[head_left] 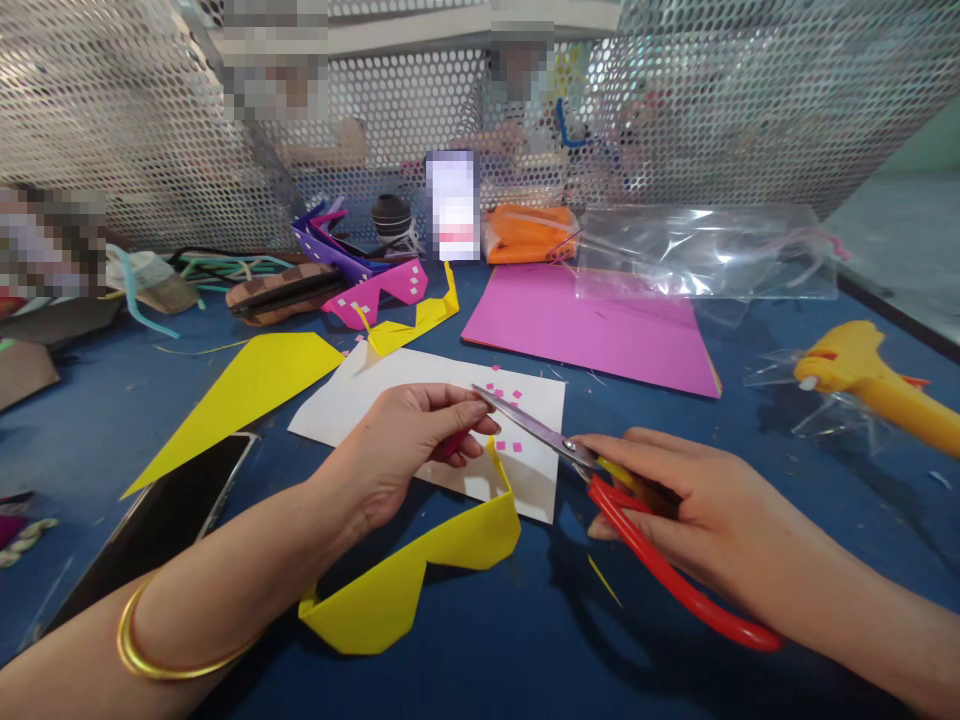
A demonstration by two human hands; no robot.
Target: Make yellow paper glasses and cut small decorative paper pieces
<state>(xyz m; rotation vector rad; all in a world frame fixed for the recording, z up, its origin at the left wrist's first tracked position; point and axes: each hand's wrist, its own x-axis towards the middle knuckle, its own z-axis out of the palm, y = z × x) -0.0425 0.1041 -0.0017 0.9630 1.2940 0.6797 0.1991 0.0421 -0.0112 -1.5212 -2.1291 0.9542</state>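
Note:
My left hand (pixel 424 425) is closed in a pinch above a white sheet (pixel 337 395). A bit of dark pink paper (pixel 452 444) shows between its fingers, mostly hidden. In my right hand (pixel 690 490) is a pair of scissors (pixel 637 540) with red handles. Their blade tips reach the left hand's thumb and fingertip; the blades look nearly closed. Small pink paper squares (pixel 517 447) lie scattered on the white sheet. In front of the left hand, yellow paper glasses (pixel 420 560) rest on the table, one temple arm standing up beside the fingers.
Pink paper sheets (pixel 592 330) and a clear plastic bag (pixel 697 255) lie behind. A yellow glue gun (pixel 862 380) is at right. Yellow paper (pixel 247 395) overlaps a dark phone (pixel 172 520) at left. Pink glasses (pixel 382 292) and a lit phone (pixel 453 205) stand before perforated metal.

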